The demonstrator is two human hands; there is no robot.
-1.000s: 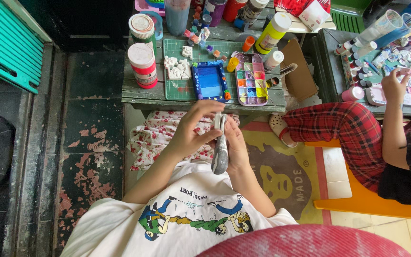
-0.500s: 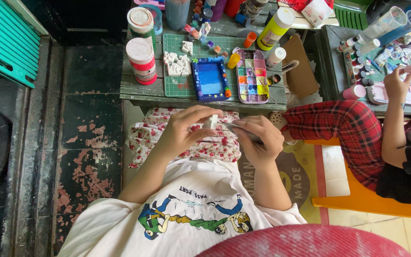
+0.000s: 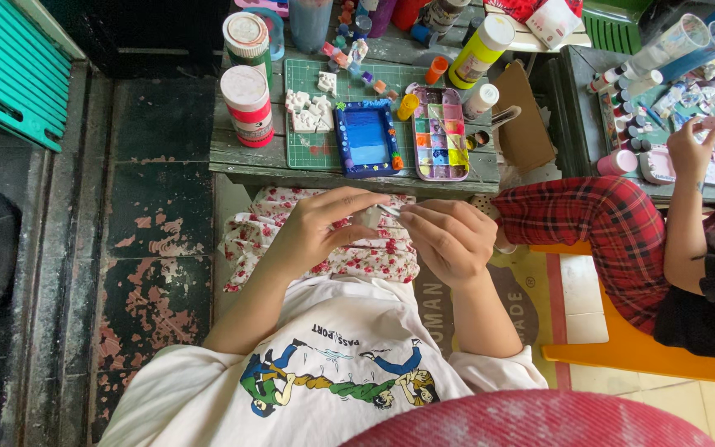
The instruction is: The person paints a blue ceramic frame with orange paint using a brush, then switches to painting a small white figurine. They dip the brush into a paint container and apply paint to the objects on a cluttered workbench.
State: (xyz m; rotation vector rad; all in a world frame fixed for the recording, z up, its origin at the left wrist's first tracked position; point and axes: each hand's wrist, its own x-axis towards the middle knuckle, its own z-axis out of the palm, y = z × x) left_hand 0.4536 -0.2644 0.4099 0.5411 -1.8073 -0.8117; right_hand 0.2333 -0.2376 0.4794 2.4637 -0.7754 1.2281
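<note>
My left hand (image 3: pixel 318 225) pinches a small pale plaster piece (image 3: pixel 367 218) over my lap, just below the wooden table's front edge (image 3: pixel 291 171). My right hand (image 3: pixel 448 240) is closed on a thin brush (image 3: pixel 390 211); its tip meets the piece. Both hands hover above my floral-print trousers (image 3: pixel 250 236). On the table straight ahead lie a blue picture frame (image 3: pixel 366 138) with small decorations and a paint palette (image 3: pixel 440 135) with many coloured wells.
A green cutting mat (image 3: pixel 304 153) carries several white plaster pieces (image 3: pixel 308 112). Two red-and-white cans (image 3: pixel 247 103) stand at the table's left, a yellow-green bottle (image 3: pixel 480 51) at the back. Another person in red plaid trousers (image 3: pixel 606 236) sits on an orange chair (image 3: pixel 639 352) at right, one hand (image 3: pixel 693 147) raised.
A second ago my hands held a long grey object upright over my lap. They have since moved toward the table edge, the left pinching the small piece, the right bringing the brush to it.
</note>
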